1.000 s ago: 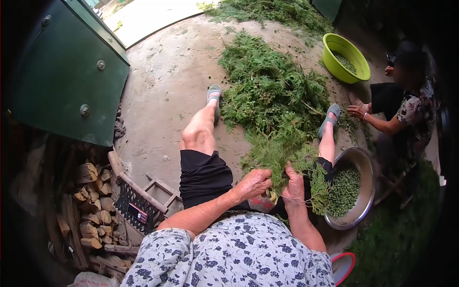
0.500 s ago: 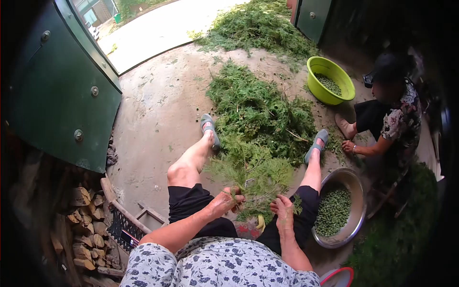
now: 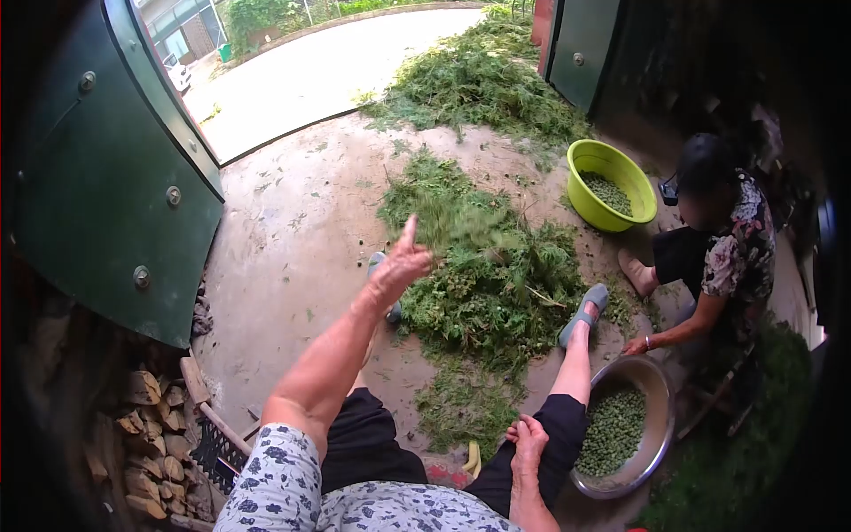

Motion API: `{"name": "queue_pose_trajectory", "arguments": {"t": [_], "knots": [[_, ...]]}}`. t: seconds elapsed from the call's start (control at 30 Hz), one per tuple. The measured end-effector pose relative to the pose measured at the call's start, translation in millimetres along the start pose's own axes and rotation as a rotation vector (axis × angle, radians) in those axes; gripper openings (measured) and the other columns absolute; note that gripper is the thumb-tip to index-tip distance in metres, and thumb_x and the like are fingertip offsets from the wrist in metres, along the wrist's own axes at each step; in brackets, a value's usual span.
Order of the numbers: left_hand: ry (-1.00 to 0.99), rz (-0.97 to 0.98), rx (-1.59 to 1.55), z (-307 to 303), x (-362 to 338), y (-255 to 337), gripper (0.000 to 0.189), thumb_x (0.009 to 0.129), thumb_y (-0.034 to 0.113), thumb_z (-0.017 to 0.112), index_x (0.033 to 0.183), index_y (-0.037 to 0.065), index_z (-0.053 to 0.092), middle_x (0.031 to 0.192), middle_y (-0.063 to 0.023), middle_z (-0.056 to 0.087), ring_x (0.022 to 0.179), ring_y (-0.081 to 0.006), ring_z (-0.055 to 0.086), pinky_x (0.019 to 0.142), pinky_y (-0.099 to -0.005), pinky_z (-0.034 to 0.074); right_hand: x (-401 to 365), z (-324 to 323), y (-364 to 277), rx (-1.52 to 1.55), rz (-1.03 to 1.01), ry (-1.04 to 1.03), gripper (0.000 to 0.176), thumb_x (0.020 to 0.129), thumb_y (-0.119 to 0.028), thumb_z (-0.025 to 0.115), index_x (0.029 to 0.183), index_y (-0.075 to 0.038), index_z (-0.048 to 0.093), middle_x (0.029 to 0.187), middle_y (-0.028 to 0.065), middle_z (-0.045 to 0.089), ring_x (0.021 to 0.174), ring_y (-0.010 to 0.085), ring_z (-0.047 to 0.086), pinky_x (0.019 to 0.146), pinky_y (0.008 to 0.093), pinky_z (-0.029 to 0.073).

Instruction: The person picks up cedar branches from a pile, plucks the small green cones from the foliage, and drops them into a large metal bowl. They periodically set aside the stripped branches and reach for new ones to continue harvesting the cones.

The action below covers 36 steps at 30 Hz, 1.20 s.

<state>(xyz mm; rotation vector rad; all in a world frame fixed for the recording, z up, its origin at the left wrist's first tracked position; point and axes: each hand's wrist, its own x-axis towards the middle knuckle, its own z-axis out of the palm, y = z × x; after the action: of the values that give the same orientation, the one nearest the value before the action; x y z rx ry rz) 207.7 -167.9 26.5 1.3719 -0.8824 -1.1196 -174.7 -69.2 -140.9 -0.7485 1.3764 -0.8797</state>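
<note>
My left hand [image 3: 406,262] is stretched forward over the near side of the green branch pile [image 3: 496,284], with one finger extended and nothing visible held in it. A blurred spray of greenery lies just beyond it on the pile. Close to my right thigh, my right hand [image 3: 529,436] is closed, its fingers curled together; what they hold, if anything, is too small to make out. Beside my right leg, a metal basin [image 3: 656,443] contains small green round fruits [image 3: 613,430]. A yellowish object [image 3: 472,457] lies on the floor between my legs.
At the right sits another person [image 3: 740,239], one hand by the metal basin's rim. A lime-green tub [image 3: 585,191] with green fruits stands beyond. More branches [image 3: 487,80] lie by the doorway. Split firewood [image 3: 146,434] is stacked at lower left, below a green door [image 3: 115,177].
My left hand has moved forward and let go of the branch, which is now away from my lap. My right hand has drawn slightly back. The other person's hand has moved to the metal basin.
</note>
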Motion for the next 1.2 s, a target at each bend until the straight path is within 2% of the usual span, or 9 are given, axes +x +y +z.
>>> {"name": "queue_pose_trajectory", "arguments": {"t": [0.03, 0.07, 0.17, 0.27, 0.33, 0.53, 0.67, 1.0, 1.2], "knots": [[0.177, 0.24, 0.09, -19.5, 26.9, 39.8, 0.1, 0.081, 0.037, 0.064, 0.14, 0.008, -0.012, 0.137, -0.0237, 0.03, 0.116, -0.0313, 0.043, 0.093, -0.0422, 0.04, -2.4, 4.2, -5.2, 0.004, 0.005, 0.006, 0.02, 0.085, -0.001, 0.05, 0.103, 0.006, 0.055, 0.078, 0.0086, 0.06, 0.061, 0.0122, 0.057, 0.054, 0.0225, 0.049], [0.291, 0.176, -0.105, -35.5, 37.0, 80.7, 0.097, 0.081, 0.042, 0.063, 0.14, 0.004, -0.005, 0.14, -0.0209, 0.025, 0.124, -0.0321, 0.036, 0.095, -0.0433, 0.037, -2.0, 6.0, -4.2, 0.003, 0.002, 0.001, 0.02, 0.085, -0.001, 0.05, 0.103, 0.006, 0.055, 0.078, 0.0086, 0.06, 0.061, 0.0122, 0.057, 0.054, 0.0225, 0.049], [0.443, 0.319, -0.332, -52.7, 46.8, 114.0, 0.079, 0.084, 0.037, 0.061, 0.138, 0.001, 0.017, 0.132, -0.0189, 0.039, 0.116, -0.028, 0.046, 0.092, -0.0401, 0.04, 1.7, 10.9, 0.1, 0.005, 0.014, 0.0, 0.021, 0.084, -0.002, 0.051, 0.104, 0.006, 0.055, 0.079, 0.0085, 0.06, 0.061, 0.012, 0.057, 0.054, 0.0224, 0.049], [0.463, 0.302, -0.232, -40.3, 24.0, 77.4, 0.035, 0.086, 0.023, 0.059, 0.112, 0.002, 0.053, 0.093, -0.0059, 0.063, 0.084, -0.0136, 0.061, 0.075, -0.0286, 0.046, 1.7, 16.5, 6.4, 0.015, 0.037, -0.037, 0.022, 0.084, -0.003, 0.052, 0.104, 0.006, 0.055, 0.078, 0.0085, 0.061, 0.062, 0.012, 0.058, 0.055, 0.0227, 0.049], [0.361, 0.116, -0.211, -27.7, -1.6, 30.1, 0.026, 0.083, 0.016, 0.061, 0.104, 0.002, 0.058, 0.086, -0.006, 0.064, 0.074, -0.012, 0.062, 0.069, -0.0255, 0.049, 1.3, 16.4, 10.0, -0.047, 0.006, -0.101, 0.024, 0.085, -0.006, 0.052, 0.105, 0.006, 0.054, 0.077, 0.0099, 0.06, 0.061, 0.0135, 0.059, 0.053, 0.0242, 0.05], [0.285, -0.328, -0.205, -8.3, -42.5, -50.0, 0.024, 0.083, 0.009, 0.059, 0.105, -0.001, 0.055, 0.086, -0.0099, 0.065, 0.069, -0.0134, 0.063, 0.059, -0.0246, 0.051, -0.2, 11.1, 6.7, -0.097, 0.055, -0.12, 0.022, 0.083, -0.003, 0.052, 0.102, 0.006, 0.057, 0.076, 0.0083, 0.061, 0.06, 0.0124, 0.059, 0.054, 0.023, 0.049], [0.295, -0.224, -0.236, -16.0, -29.9, -56.6, 0.024, 0.085, 0.009, 0.057, 0.107, -0.001, 0.054, 0.087, -0.0112, 0.065, 0.069, -0.0147, 0.063, 0.062, -0.0261, 0.052, -4.4, 12.9, 3.6, -0.217, 0.067, -0.191, 0.023, 0.084, -0.007, 0.053, 0.102, 0.005, 0.058, 0.076, 0.0069, 0.062, 0.063, 0.0118, 0.059, 0.056, 0.0232, 0.049], [0.466, -0.404, -0.471, -25.5, -14.7, -89.8, 0.023, 0.087, 0.012, 0.056, 0.107, 0.0, 0.054, 0.082, -0.0084, 0.064, 0.067, -0.0124, 0.062, 0.058, -0.0229, 0.052, 54.4, 56.4, -4.3, -0.434, 0.259, -0.388, 0.023, 0.087, -0.012, 0.052, 0.104, 0.002, 0.058, 0.078, 0.0073, 0.062, 0.065, 0.0128, 0.059, 0.056, 0.0243, 0.049], [0.476, -0.235, -0.532, -14.4, 10.8, -75.6, 0.024, 0.087, 0.014, 0.057, 0.106, 0.0, 0.055, 0.082, -0.0073, 0.064, 0.065, -0.0112, 0.061, 0.057, -0.0217, 0.051, 125.1, 76.5, -0.2, -0.508, 0.24, -0.346, 0.021, 0.086, -0.012, 0.053, 0.102, 0.002, 0.059, 0.078, 0.0065, 0.062, 0.063, 0.0121, 0.059, 0.053, 0.0236, 0.048]]}}
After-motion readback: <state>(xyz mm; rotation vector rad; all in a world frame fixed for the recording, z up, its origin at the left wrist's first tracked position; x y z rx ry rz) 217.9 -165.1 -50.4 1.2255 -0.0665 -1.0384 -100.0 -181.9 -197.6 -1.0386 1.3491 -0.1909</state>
